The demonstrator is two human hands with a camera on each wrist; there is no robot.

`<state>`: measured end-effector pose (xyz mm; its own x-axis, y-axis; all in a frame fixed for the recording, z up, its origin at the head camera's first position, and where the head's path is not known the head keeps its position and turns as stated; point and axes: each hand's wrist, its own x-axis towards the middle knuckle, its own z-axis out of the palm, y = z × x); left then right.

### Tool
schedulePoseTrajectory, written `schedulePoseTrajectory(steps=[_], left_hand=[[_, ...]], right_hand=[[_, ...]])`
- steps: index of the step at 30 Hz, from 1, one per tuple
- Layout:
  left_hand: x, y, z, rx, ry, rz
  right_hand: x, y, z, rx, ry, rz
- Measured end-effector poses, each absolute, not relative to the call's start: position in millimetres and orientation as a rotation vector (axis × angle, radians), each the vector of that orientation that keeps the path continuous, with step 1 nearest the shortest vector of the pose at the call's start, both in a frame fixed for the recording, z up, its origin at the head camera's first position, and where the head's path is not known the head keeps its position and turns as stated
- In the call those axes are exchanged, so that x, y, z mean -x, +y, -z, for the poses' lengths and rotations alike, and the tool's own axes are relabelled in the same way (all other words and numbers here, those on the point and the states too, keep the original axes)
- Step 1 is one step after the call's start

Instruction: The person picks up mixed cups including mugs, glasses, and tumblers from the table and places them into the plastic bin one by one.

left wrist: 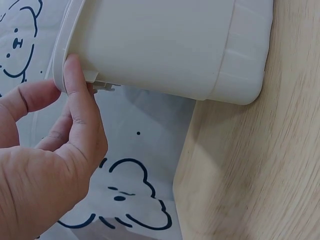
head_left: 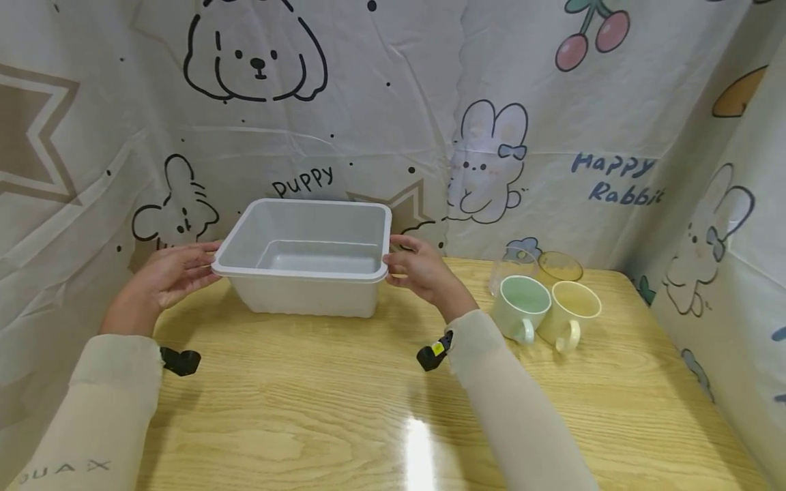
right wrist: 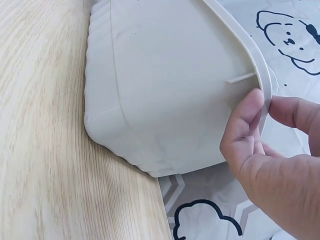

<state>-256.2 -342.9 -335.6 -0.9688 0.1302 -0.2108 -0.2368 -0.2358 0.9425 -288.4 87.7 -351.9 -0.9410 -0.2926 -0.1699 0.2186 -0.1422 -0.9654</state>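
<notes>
A light grey plastic storage bin point(head_left: 313, 294), open at the top with nothing visible inside, stands near the back of the wooden table. My left hand point(head_left: 178, 271) holds its rim at the left end; the left wrist view shows thumb and finger of that hand point(left wrist: 55, 145) pinching the lip. At the right end my right hand point(head_left: 424, 273) grips the rim too. Close up in the right wrist view, the right hand point(right wrist: 265, 135) has the lip between its thumb and a finger.
Right of the bin stand a green mug point(head_left: 522, 307) and a yellow mug point(head_left: 571, 314), handles toward me. Behind them are a clear cup point(head_left: 499, 273) and an amber cup point(head_left: 560, 266). A printed curtain point(head_left: 381, 123) encloses the back and sides of the table point(head_left: 295, 409).
</notes>
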Motion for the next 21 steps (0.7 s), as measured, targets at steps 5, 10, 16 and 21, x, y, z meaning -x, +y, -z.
schedulePoseTrajectory(steps=[5, 10, 16, 21], left_hand=[[256.4, -339.1, 337.3, 0.096, 1.766, -2.294], [257.6, -333.8, 337.5, 0.079, 1.776, -2.285], [260.0, -326.7, 338.5, 0.070, 1.777, -2.272], [260.7, -322.3, 340.1, 0.044, 1.761, -2.273]], right_hand=[[287.6, 94.0, 353.1, 0.093, 1.805, 2.151], [287.2, 101.5, 353.8, 0.114, 1.786, 2.166], [286.5, 110.2, 353.9, 0.133, 1.796, 2.168], [285.1, 115.4, 354.0, 0.152, 1.805, 2.162]])
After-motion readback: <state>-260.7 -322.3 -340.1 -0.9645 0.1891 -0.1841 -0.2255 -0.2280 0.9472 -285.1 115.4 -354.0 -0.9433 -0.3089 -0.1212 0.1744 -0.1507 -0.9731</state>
